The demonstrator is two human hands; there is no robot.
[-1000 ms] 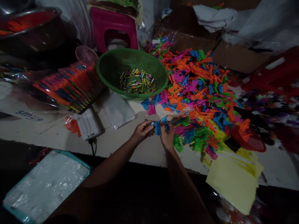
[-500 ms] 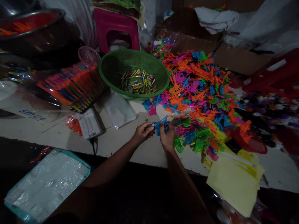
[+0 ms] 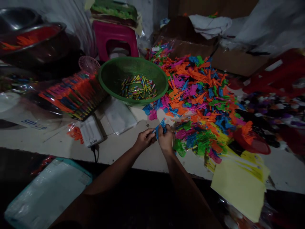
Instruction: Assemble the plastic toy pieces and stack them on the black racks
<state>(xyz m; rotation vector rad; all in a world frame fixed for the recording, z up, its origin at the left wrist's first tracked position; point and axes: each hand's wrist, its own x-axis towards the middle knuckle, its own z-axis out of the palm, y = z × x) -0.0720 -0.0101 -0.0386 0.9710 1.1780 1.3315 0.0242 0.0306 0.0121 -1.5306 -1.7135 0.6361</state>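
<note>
My right hand [image 3: 166, 141] is closed around a small blue plastic toy piece [image 3: 162, 122], its thumb pressed on top. My left hand [image 3: 144, 140] pinches a small printed tube [image 3: 154, 131] at the left end of that piece; the fingers hide most of it. Both hands are close together above the table's front part. Behind them stands a green colander [image 3: 108, 86] with many similar small printed tubes [image 3: 140, 89] inside. Right of my right hand lies a smaller heap of coloured plastic pieces [image 3: 196, 136], with a larger heap [image 3: 190, 86] behind it.
A white power bank [image 3: 91, 131] with a cable and clear plastic bags [image 3: 120, 116] lie to the left. Beyond them is a bundled row of coloured toys [image 3: 71, 95]. Yellow card sheets [image 3: 239, 186] overhang the front edge at right, near a red basket [image 3: 258, 143].
My two hands have drawn slightly closer together, and the blue piece is more covered by my right hand's fingers. The whole view has shifted a little.
</note>
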